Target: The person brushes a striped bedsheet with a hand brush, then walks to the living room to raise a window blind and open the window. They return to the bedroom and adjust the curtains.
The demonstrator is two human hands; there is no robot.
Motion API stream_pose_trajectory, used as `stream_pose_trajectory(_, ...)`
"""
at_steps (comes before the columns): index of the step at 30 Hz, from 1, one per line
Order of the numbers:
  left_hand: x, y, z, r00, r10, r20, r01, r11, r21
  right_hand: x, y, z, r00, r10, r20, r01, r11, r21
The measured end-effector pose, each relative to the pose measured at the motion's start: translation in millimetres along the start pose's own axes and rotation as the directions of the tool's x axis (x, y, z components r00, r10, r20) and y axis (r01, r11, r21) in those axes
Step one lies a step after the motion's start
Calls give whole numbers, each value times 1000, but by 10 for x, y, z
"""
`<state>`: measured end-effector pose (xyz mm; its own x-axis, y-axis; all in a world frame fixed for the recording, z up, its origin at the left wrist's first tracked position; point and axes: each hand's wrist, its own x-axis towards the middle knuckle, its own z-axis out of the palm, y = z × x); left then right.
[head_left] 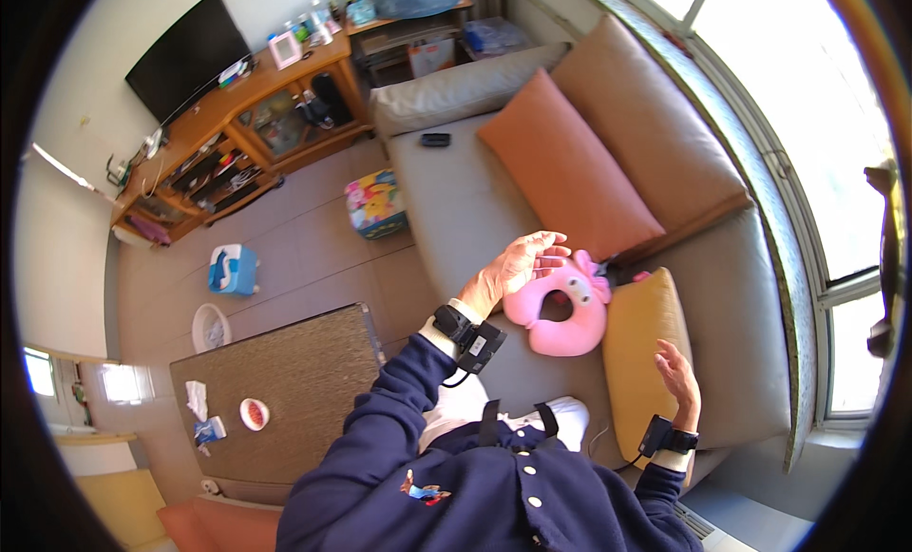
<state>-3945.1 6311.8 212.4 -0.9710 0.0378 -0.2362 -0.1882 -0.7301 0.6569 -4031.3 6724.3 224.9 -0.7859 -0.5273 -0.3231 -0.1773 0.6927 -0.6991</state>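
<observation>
My left hand (516, 269) is raised over the sofa with its fingers apart and nothing in it. Just beside it lies a pink U-shaped neck pillow (576, 326) with eyes and a frilly part at its far end. My right hand (676, 373) hovers near the yellow cushion (648, 335), fingers spread, holding nothing. Whether it touches the cushion I cannot tell. Beyond the neck pillow, a large orange cushion (570, 162) leans against the brown back cushion (641, 110). Both wrists carry black strapped devices.
The grey sofa (442, 186) bears a dark remote-like object (435, 140). To the left stands a low table (304, 381) with a small bowl (254, 414) and tissues (197, 400). A colourful box stool (376, 204), a blue-white stool (234, 270) and a white bin (211, 326) stand on the floor.
</observation>
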Motion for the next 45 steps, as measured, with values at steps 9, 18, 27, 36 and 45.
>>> stream_pose_trajectory(9, -937, 540, -668, 997, 25, -71, -40, 977, -208, 285, -1838, 900, 976, -34, 215, 67, 987, -149)
stream_pose_trajectory(18, -439, 426, -578, 998, -62, 30, 67, 978, -198, 313, -1857, 928, 969, 40, 244, 3, 985, -175)
stream_pose_trajectory(27, -2, 1036, -667, 995, -56, -85, 47, 994, -102, 1272, -1876, 798, 960, -155, 234, 176, 982, -71)
stream_pose_trajectory(36, 743, 1437, -678, 995, 24, -97, -29, 998, -52, 2177, -1967, 538, 928, -216, 304, 197, 976, 94)
stream_pose_trajectory(45, 1122, 1614, -1765, 935, -82, -345, 27, 987, -161, 3381, -2241, 1270, 869, -403, 287, 443, 892, -88)
